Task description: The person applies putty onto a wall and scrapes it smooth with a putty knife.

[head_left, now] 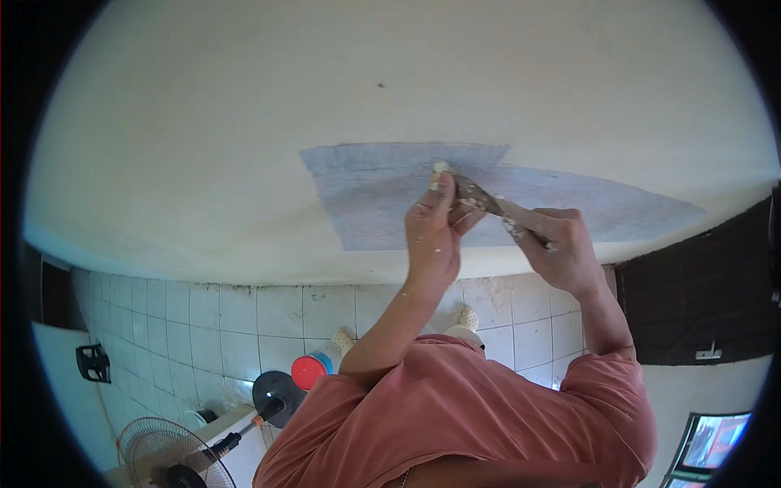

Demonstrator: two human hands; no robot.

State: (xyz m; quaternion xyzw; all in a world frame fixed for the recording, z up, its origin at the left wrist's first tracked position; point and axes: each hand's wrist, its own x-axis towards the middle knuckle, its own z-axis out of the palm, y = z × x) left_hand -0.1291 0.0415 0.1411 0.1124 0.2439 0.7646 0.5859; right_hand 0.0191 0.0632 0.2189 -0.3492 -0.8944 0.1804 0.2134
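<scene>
My right hand (565, 248) grips a putty knife (477, 195), its brownish blade spotted with white paste, and the forefinger stretches along it. The blade slants up and left toward my left hand (434, 240). There the thumb and fingers are closed around a small pale piece with a white lump (440, 166) at its top. What this piece is, I cannot make out. The knife's tip meets or nearly meets it. Both hands are in front of a bluish-grey patch (366, 195) on the cream wall (203, 122). White flecks cling to my left hand and wrist.
Below the wall runs a white tiled floor (281, 313). A red-topped tub (308, 372) stands by the round black base (279, 398) of a standing fan (175, 455) at lower left. A dark door (700, 285) is at right, with a lit screen (716, 441) below.
</scene>
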